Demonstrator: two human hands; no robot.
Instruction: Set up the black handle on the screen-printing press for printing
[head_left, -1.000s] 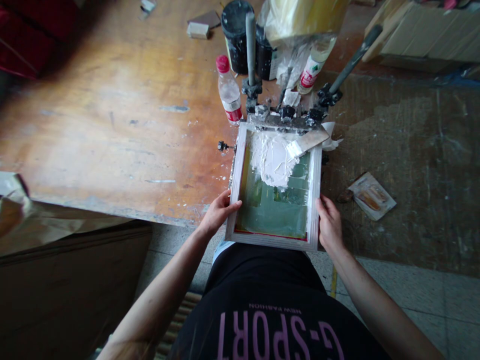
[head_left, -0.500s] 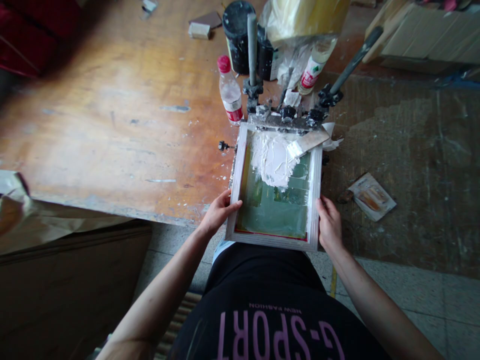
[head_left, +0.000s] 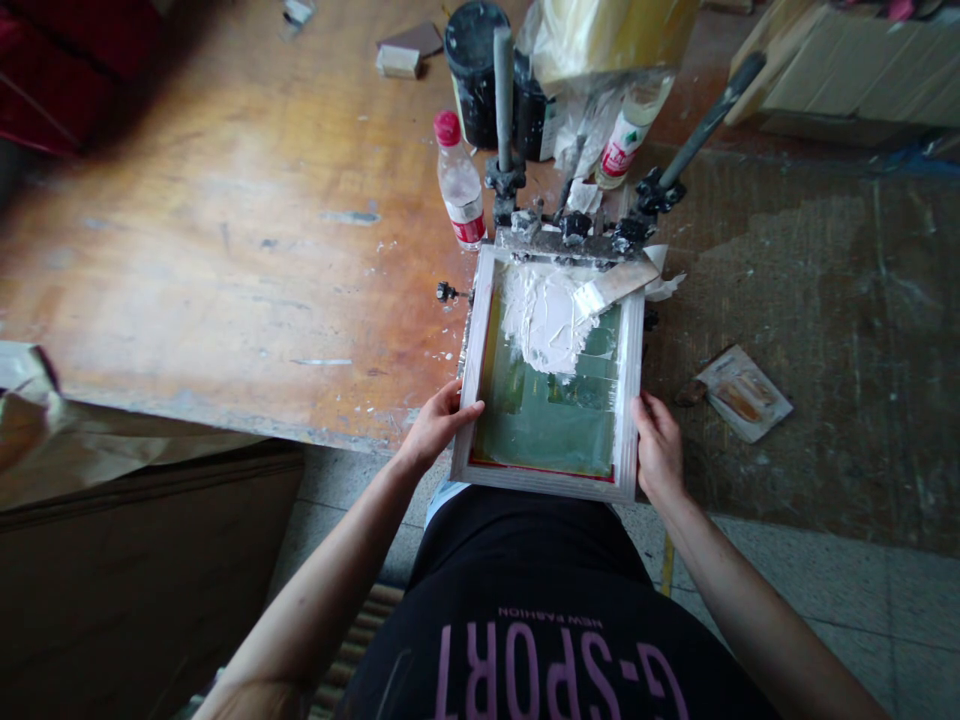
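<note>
The screen-printing frame (head_left: 627, 440) sits at the near edge of the surface (head_left: 247, 300), against the metal clamp bar (head_left: 562, 243), the left hand (head_left: 431, 428) and right hand (head_left: 660, 445) well apart, each gripping one side of it. White paste (head_left: 544, 315) lies thick across its far part, a flat spatula (head_left: 619, 284) resting at the paste's edge, and just beyond stands a pink-capped bottle (head_left: 460, 190)

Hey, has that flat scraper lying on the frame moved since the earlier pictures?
No, judged against the clamp bar, the flat scraper shows no shift; it still lies over the right rim of the frame.
</note>
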